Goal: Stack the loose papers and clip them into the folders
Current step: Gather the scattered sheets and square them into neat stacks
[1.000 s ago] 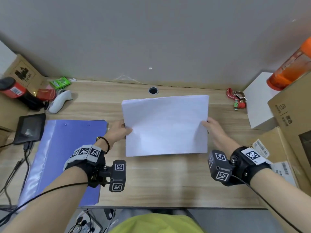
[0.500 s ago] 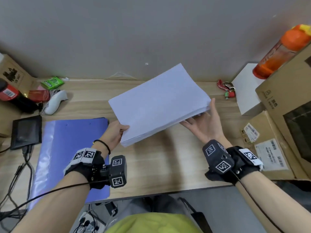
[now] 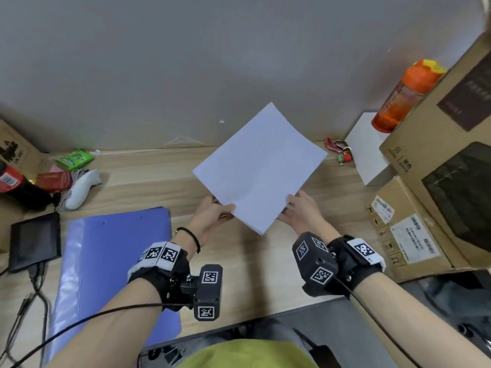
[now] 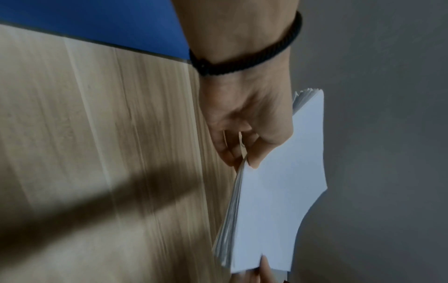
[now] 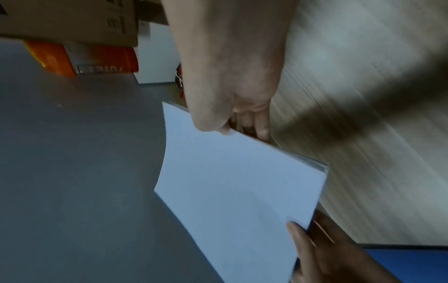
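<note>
A thick stack of white papers (image 3: pixel 261 168) is lifted off the desk and turned like a diamond, one corner towards me. My left hand (image 3: pixel 216 212) pinches its lower left edge, thumb on top and fingers beneath, as the left wrist view shows on the stack (image 4: pixel 278 191). My right hand (image 3: pixel 297 208) pinches the lower right edge; in the right wrist view the thumb lies on the top sheet of the stack (image 5: pixel 237 187). A blue folder (image 3: pixel 111 261) lies shut and flat on the desk to the left, below my left forearm.
Wooden desk (image 3: pixel 255 266) against a grey wall. At the left stand a white controller (image 3: pixel 82 188), a small black screen (image 3: pixel 34 240) with cables, and a green packet (image 3: pixel 74 159). At the right are cardboard boxes (image 3: pixel 435 181), a white box (image 3: pixel 369 147), an orange bottle (image 3: pixel 403 96) and red keys (image 3: pixel 340 150).
The stack was lying upright on its edge a second ago; both hands lifted it and turned it clockwise into a diamond. My right hand slid from the right edge down to the near edge.
</note>
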Demonstrator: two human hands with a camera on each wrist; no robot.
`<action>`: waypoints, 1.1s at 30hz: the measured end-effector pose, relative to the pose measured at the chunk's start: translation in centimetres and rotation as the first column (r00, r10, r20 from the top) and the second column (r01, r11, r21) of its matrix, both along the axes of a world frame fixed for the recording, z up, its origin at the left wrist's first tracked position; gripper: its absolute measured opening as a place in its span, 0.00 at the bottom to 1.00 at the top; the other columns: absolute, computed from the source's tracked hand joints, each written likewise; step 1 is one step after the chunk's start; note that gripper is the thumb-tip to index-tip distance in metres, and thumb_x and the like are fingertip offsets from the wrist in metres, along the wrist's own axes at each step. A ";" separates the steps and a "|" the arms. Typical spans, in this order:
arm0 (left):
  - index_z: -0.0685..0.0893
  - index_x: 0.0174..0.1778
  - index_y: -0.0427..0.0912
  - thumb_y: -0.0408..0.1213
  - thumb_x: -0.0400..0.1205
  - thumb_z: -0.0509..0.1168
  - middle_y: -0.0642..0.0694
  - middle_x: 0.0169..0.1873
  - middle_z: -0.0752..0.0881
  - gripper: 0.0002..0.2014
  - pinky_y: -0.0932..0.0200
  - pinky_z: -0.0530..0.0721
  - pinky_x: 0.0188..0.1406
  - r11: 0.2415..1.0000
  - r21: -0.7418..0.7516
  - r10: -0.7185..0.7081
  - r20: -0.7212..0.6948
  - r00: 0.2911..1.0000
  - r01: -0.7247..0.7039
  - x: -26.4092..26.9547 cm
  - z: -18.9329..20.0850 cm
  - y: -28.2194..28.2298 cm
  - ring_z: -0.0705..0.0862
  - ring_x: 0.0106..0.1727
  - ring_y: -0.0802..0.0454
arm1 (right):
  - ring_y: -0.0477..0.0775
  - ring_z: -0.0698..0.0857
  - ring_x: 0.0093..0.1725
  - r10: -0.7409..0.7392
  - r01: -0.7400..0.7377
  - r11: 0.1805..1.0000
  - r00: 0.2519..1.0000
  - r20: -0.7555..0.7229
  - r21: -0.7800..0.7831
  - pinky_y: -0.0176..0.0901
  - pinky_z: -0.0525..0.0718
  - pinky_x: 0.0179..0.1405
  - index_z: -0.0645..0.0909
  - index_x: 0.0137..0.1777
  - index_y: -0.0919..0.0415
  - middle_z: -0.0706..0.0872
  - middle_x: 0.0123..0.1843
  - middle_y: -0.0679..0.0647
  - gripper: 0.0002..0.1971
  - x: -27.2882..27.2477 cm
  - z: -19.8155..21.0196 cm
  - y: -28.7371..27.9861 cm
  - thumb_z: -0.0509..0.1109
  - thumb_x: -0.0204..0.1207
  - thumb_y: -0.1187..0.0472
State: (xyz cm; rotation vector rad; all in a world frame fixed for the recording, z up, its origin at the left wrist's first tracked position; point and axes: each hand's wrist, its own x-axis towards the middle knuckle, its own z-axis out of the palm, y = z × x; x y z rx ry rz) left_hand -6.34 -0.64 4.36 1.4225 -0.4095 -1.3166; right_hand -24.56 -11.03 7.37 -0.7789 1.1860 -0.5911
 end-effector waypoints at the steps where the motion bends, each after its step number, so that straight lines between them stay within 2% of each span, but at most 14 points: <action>1: 0.80 0.60 0.41 0.22 0.77 0.68 0.46 0.57 0.88 0.17 0.55 0.85 0.56 1.000 -0.009 -0.029 0.009 1.000 0.029 0.4 0.2 0.1 0.85 0.60 0.46 | 0.61 0.85 0.45 0.010 -0.010 1.000 1.000 0.002 -0.020 0.53 0.86 0.46 0.77 0.66 0.62 0.84 0.55 0.60 0.20 -0.2 0.2 -0.2 0.55 0.78 0.76; 4: 0.79 0.66 0.40 0.23 0.76 0.70 0.45 0.61 0.87 0.22 0.53 0.84 0.62 0.995 -0.050 -0.090 0.023 0.996 0.091 1.7 0.8 0.2 0.84 0.64 0.46 | 0.61 0.85 0.47 0.024 -0.019 0.996 0.998 0.055 -0.087 0.52 0.88 0.49 0.80 0.61 0.60 0.86 0.55 0.59 0.17 -0.3 0.9 -0.4 0.60 0.76 0.74; 6: 0.77 0.68 0.41 0.22 0.77 0.70 0.44 0.63 0.86 0.24 0.50 0.83 0.65 0.987 -0.082 -0.140 0.019 0.990 0.141 2.4 1.2 0.5 0.84 0.65 0.47 | 0.60 0.86 0.49 0.031 -0.022 0.992 0.997 0.067 -0.122 0.51 0.88 0.45 0.78 0.64 0.59 0.87 0.58 0.57 0.16 -0.1 1.1 -0.7 0.61 0.79 0.71; 10: 0.78 0.67 0.46 0.24 0.78 0.69 0.46 0.63 0.86 0.23 0.54 0.85 0.62 0.964 -0.098 -0.247 0.018 0.969 0.247 3.9 1.7 0.8 0.85 0.63 0.49 | 0.59 0.87 0.51 0.043 -0.037 0.977 0.999 0.021 -0.212 0.53 0.87 0.45 0.76 0.67 0.59 0.87 0.59 0.56 0.17 0.1 1.0 -1.4 0.61 0.79 0.71; 13: 0.77 0.70 0.46 0.33 0.75 0.74 0.47 0.64 0.86 0.27 0.54 0.83 0.64 0.966 -0.063 -0.251 0.016 0.968 0.252 5.9 1.3 0.7 0.85 0.65 0.49 | 0.55 0.87 0.45 0.051 -0.056 0.960 0.998 -0.027 -0.274 0.46 0.87 0.38 0.80 0.59 0.54 0.88 0.52 0.52 0.15 -0.6 0.7 -1.7 0.61 0.80 0.71; 15: 0.77 0.71 0.47 0.45 0.66 0.81 0.46 0.64 0.86 0.37 0.52 0.83 0.63 0.972 -0.009 -0.235 0.033 0.972 0.235 6.9 1.1 0.4 0.84 0.65 0.47 | 0.54 0.87 0.42 0.058 -0.072 0.956 0.997 -0.056 -0.286 0.44 0.85 0.35 0.82 0.55 0.51 0.88 0.48 0.49 0.15 -1.4 0.4 -1.9 0.61 0.81 0.71; 16: 0.77 0.71 0.48 0.48 0.64 0.81 0.46 0.63 0.86 0.38 0.52 0.82 0.61 0.975 0.015 -0.224 0.044 0.974 0.223 7.2 1.1 0.1 0.85 0.64 0.47 | 0.54 0.87 0.41 0.077 -0.093 0.954 0.995 -0.065 -0.286 0.43 0.84 0.35 0.82 0.54 0.50 0.88 0.47 0.48 0.15 -1.8 0.2 -2.1 0.61 0.81 0.71; 18: 0.77 0.71 0.50 0.45 0.71 0.76 0.48 0.62 0.87 0.31 0.53 0.82 0.60 0.963 0.041 -0.270 0.083 0.959 0.267 7.3 1.2 -0.8 0.86 0.62 0.49 | 0.53 0.87 0.41 0.160 -0.178 0.941 0.984 -0.084 -0.287 0.42 0.84 0.34 0.82 0.56 0.51 0.89 0.46 0.47 0.13 -2.4 0.0 -2.2 0.62 0.82 0.69; 21: 0.78 0.70 0.46 0.38 0.81 0.69 0.48 0.62 0.87 0.21 0.52 0.85 0.59 0.937 0.095 -0.348 0.181 0.920 0.336 6.2 1.7 -2.7 0.87 0.60 0.49 | 0.51 0.87 0.42 0.249 -0.279 0.912 0.959 -0.137 -0.300 0.40 0.83 0.32 0.81 0.63 0.55 0.89 0.48 0.49 0.14 -2.4 -0.1 -2.5 0.63 0.82 0.68; 23: 0.78 0.67 0.46 0.32 0.82 0.66 0.49 0.59 0.87 0.17 0.60 0.87 0.49 0.955 0.073 -0.297 0.251 0.921 0.288 5.2 2.2 -4.0 0.88 0.53 0.57 | 0.50 0.87 0.43 0.224 -0.273 0.907 0.958 -0.180 -0.321 0.41 0.83 0.35 0.80 0.65 0.56 0.89 0.50 0.49 0.15 -2.1 0.0 -3.3 0.61 0.82 0.68; 25: 0.76 0.65 0.46 0.29 0.83 0.64 0.54 0.55 0.87 0.15 0.66 0.87 0.43 0.969 0.001 -0.235 0.299 0.925 0.246 4.4 3.0 -5.0 0.88 0.47 0.65 | 0.52 0.87 0.50 0.185 -0.253 0.901 0.959 -0.215 -0.353 0.45 0.84 0.44 0.79 0.65 0.56 0.88 0.54 0.50 0.16 -1.8 0.4 -4.5 0.60 0.81 0.69; 28: 0.76 0.67 0.42 0.31 0.83 0.65 0.50 0.60 0.86 0.16 0.57 0.87 0.56 0.976 -0.097 -0.145 0.364 0.920 0.193 3.4 3.4 -6.1 0.87 0.56 0.59 | 0.55 0.85 0.59 0.112 -0.185 0.893 0.974 -0.197 -0.411 0.50 0.81 0.58 0.78 0.64 0.58 0.86 0.61 0.55 0.17 -1.7 1.0 -6.3 0.58 0.79 0.72; 31: 0.77 0.68 0.41 0.32 0.81 0.69 0.47 0.62 0.86 0.19 0.55 0.85 0.59 0.979 -0.154 -0.062 0.383 0.922 0.130 2.3 2.4 -6.4 0.86 0.62 0.53 | 0.48 0.84 0.55 0.080 -0.134 0.894 0.987 -0.142 -0.427 0.40 0.80 0.55 0.75 0.65 0.61 0.84 0.57 0.52 0.20 -2.2 1.1 -6.4 0.58 0.77 0.77; 33: 0.81 0.63 0.45 0.27 0.79 0.69 0.50 0.58 0.88 0.17 0.55 0.85 0.58 0.989 -0.101 -0.067 0.373 0.925 0.112 1.4 1.0 -5.9 0.86 0.59 0.54 | 0.43 0.82 0.54 0.134 -0.206 0.898 0.970 -0.204 -0.388 0.30 0.79 0.50 0.74 0.66 0.59 0.83 0.56 0.47 0.21 -2.7 0.0 -5.6 0.59 0.76 0.77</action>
